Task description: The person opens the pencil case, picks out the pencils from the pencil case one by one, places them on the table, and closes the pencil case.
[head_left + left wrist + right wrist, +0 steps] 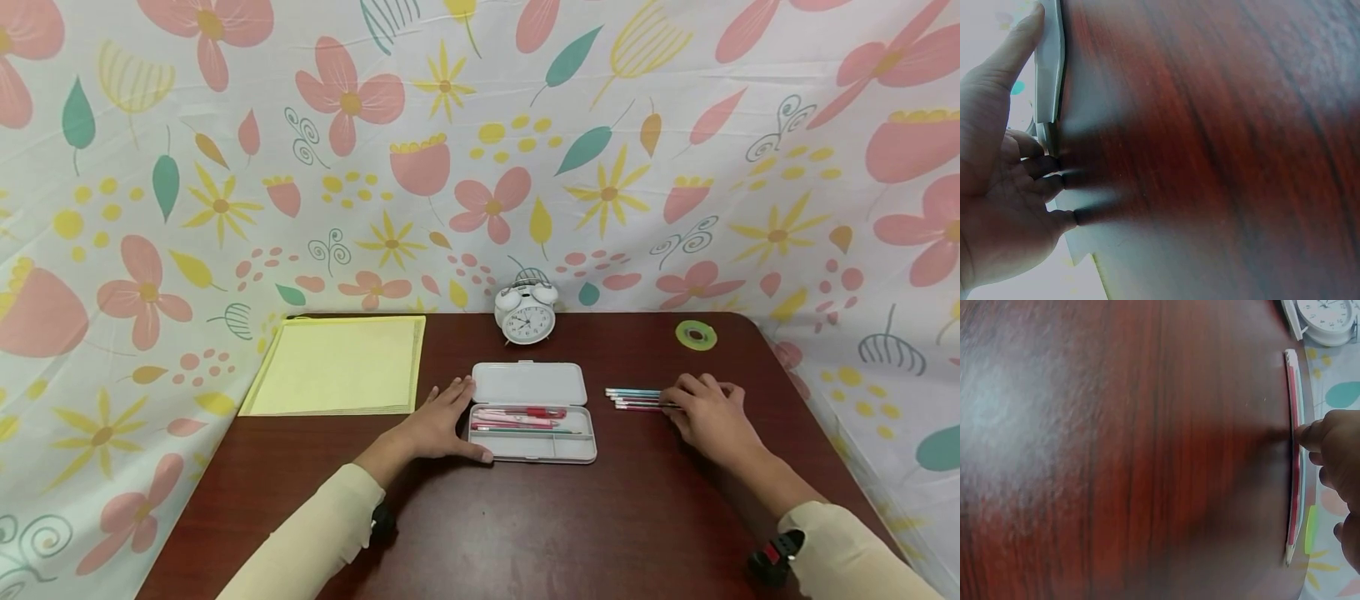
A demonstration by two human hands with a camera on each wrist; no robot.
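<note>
Your cream cloth sleeves (855,550) lie nearest the camera, one behind each hand. Your hands are well apart. With its fingers spread straight, your left hand (431,425) touches the left side of an open white plastic pencil case (528,383). Inside its long compartment, just right of that hand, lie red and pink pens (546,412) and a slim green pencil (528,431); a low wall parts two shorter compartments nearer you. Your right hand (712,417) pinches a row of light-blue and red pencils (636,399) with white ends, outside the case, on the glossy reddish-brown table (525,533). Beyond and between your hands stands a white twin-bell alarm clock (527,323); beyond the right one lies a round green tape roll (696,335).
</note>
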